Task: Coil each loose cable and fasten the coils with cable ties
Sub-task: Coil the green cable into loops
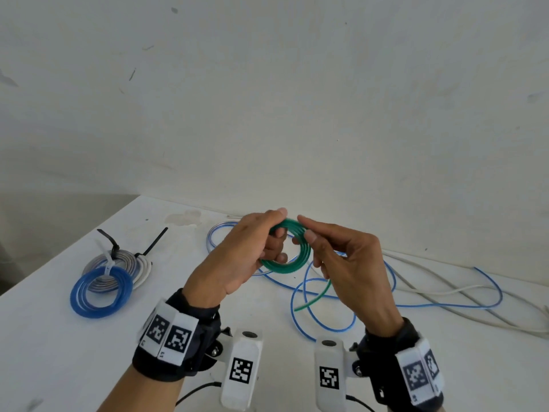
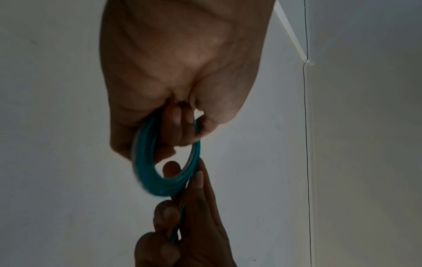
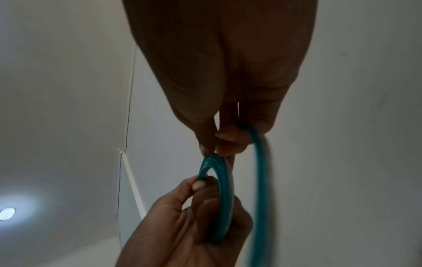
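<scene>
**Green cable coil held above the table, both hands engaged**

While the green coil [image 1: 286, 248] is raised clear of the table [image 1: 59, 337], the left hand [image 1: 237, 257] grips its left side: the thumb lies over the outer turns and the curled fingers [image 1: 277, 233] pass through the centre opening. In the left wrist view the left hand [image 2: 178, 72] shows the same hold, with fingers inside the ring of the green coil [image 2: 148, 177]. The right hand [image 1: 347, 263] pinches the right edge of the coil between thumb and forefinger; its remaining fingers are loosely curled. The right wrist view shows the right hand [image 3: 223, 72] with the free tail [image 3: 260, 171] of the green cable leaving its curled fingers and hanging downward, blurred. In the head view this tail [image 1: 315, 295] ends just above the table between the two wrists.

Table contents:

- A loose blue cable [image 1: 326, 316] lies in open loops under and to the right of the hands.
- A loose white cable [image 1: 445, 289] runs along the right side, crossing the blue one.
- At the left, a blue coil [image 1: 101, 292] fastened with a white cable tie [image 1: 108, 263] overlaps a grey-and-white coil [image 1: 127, 263].
- The grey-and-white coil carries two black cable ties [image 1: 154, 242] with their ends standing upward.
</scene>
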Demonstrator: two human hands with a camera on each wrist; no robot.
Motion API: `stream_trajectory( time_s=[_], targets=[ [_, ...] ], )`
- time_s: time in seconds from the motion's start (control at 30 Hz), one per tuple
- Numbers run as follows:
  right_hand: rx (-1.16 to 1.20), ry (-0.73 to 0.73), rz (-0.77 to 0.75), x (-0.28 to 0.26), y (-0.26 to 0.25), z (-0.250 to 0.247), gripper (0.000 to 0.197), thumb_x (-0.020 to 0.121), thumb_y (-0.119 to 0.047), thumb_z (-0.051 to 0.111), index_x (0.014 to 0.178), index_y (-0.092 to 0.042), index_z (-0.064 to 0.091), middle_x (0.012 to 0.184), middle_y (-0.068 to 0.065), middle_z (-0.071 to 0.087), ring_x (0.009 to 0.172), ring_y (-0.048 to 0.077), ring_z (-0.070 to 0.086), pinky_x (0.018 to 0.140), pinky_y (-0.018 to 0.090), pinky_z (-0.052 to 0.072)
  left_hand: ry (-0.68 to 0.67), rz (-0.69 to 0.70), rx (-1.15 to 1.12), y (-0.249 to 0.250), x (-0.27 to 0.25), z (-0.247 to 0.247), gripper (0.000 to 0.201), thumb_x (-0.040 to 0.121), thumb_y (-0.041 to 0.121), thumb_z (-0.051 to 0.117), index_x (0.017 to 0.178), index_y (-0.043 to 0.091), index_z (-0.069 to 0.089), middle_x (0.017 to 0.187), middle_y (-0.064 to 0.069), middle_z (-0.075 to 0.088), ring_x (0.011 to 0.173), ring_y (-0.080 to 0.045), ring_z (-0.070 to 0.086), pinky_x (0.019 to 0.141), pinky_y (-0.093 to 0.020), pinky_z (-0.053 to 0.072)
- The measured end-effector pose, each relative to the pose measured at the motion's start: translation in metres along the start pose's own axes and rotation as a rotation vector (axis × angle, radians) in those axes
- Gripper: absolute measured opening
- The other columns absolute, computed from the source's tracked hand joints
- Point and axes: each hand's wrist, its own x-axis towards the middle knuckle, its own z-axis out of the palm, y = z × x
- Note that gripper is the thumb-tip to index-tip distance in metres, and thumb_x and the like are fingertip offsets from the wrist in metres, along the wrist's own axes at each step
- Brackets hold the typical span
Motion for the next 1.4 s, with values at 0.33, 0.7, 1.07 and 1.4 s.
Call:
stream_trajectory(
  time_s=[0.33, 0.7, 1.07, 1.4],
  targets=[
    [0.158, 0.19, 0.022, -0.004, 0.005, 0.025, 0.025, 0.089, -0.017, 0.075, 0.112, -0.028, 0.077, 0.084, 0.003, 0.077, 0.056, 0.017, 0.048, 0.048, 0.027, 0.045, 0.029, 0.044, -0.332, 0.003, -0.001, 0.001, 0.041, 0.106, 0.028, 0.036, 0.07, 0.01, 0.045, 0.051, 0.001, 0.025, 0.047, -0.015, 0.022, 0.062, -0.029, 0.05],
    [-0.076, -0.061, -0.002, -0.003, -0.004, -0.003, 0.026, 0.095, -0.016, 0.07, 0.109, -0.037, 0.077, 0.088, -0.009, 0.078, 0.087, 0.025, 0.07, 0.068, 0.057, 0.054, -0.161, -0.07, 0.124, 0.003, -0.007, -0.008, 0.05, 0.105, 0.033, 0.045, 0.061, 0.012, 0.056, 0.049, -0.004, 0.034, 0.042, -0.02, 0.037, 0.085, -0.038, 0.059],
    [0.134, 0.14, -0.037, -0.004, -0.011, 0.01, 0.019, 0.087, -0.021, 0.073, 0.103, -0.029, 0.078, 0.071, -0.004, 0.071, 0.054, 0.013, 0.054, 0.047, 0.024, 0.047, 0.001, 0.091, -0.326, 0.011, -0.006, -0.004, 0.043, 0.104, 0.031, 0.044, 0.065, 0.013, 0.046, 0.052, 0.004, 0.02, 0.045, -0.012, 0.018, 0.065, -0.029, 0.05],
    [0.024, 0.047, -0.022, -0.004, -0.011, -0.002, 0.019, 0.091, -0.021, 0.071, 0.104, -0.035, 0.076, 0.083, -0.004, 0.078, 0.059, 0.004, 0.053, 0.051, 0.024, 0.041, -0.162, -0.073, -0.176, 0.013, -0.009, -0.007, 0.049, 0.098, 0.027, 0.032, 0.064, 0.004, 0.058, 0.047, -0.006, 0.032, 0.04, -0.022, 0.034, 0.072, -0.032, 0.058]
  ],
)
